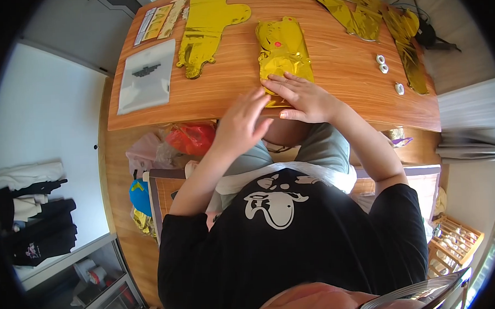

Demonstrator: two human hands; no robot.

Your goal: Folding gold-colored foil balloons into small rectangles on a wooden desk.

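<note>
A gold foil balloon (282, 34), folded into a flat, narrow rectangle with a small red dot on it, lies on the table in front of me. My right hand (307, 99) rests on its near end, palm down, fingers stretched out. Beside the near left corner of the foil is my left hand (239, 123), its fingers extended and thumb apart, holding nothing. Whether its fingertips touch the foil I cannot tell. Part of the balloon's near end is hidden under the right hand.
Another flat gold foil balloon (209, 26) lies at the back left, near printed cards (156, 27) and a clear plastic sleeve (129, 96). More gold foil (363, 17) covers the back right. Small white rolls (383, 68) sit at the right. Red plastic bag (191, 137) below the table's front edge.
</note>
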